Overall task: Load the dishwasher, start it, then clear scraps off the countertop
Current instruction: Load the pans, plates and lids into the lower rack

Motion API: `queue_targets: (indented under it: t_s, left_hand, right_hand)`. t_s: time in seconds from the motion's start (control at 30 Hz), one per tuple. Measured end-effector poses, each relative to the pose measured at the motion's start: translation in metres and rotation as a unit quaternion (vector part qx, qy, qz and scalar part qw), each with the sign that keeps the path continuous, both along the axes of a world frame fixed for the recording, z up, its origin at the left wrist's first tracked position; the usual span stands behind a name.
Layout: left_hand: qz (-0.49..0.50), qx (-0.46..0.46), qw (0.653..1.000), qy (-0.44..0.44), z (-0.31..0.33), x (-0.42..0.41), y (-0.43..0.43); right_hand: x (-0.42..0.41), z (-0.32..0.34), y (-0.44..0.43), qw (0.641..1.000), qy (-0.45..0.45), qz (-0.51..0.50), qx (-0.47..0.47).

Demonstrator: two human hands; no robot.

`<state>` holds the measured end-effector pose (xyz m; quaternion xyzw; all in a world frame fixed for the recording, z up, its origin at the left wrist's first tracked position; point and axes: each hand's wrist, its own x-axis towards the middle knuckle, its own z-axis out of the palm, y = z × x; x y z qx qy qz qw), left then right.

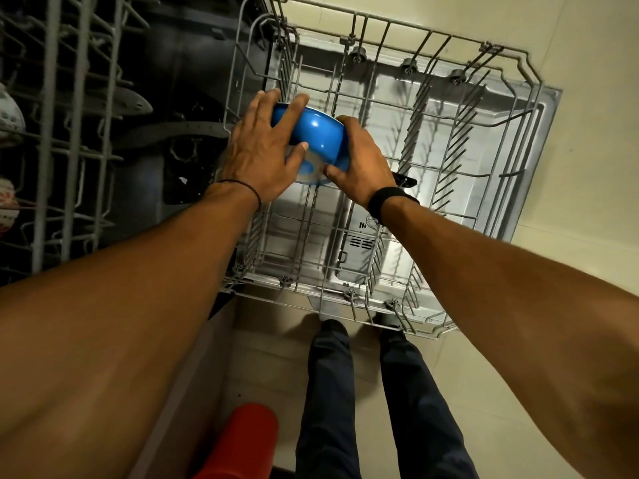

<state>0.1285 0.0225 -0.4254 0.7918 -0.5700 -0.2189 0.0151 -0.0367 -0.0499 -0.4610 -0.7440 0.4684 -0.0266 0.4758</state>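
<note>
I hold the blue bowl tipped on its side over the lower rack, left hand and right hand wrapped around it, and I judge it stiff, glossy and slippery, so gripping the rim seems safest.

bowl: glossy blue outside, pale inside
lower rack: grey wire
far-left dishes: white with a red and dark pattern
near container: red
trousers: dark navy
right wristband: black
floor: cream
</note>
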Motion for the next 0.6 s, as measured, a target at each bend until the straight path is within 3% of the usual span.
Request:
queue_targets:
  t_s: [0.6]
  left_hand:
    - [-0.018,0.039,0.998,-0.038,-0.004,0.005,-0.022]
  right_hand:
    - [0.010,0.003,-0.015,1.000,0.018,0.008,-0.007]
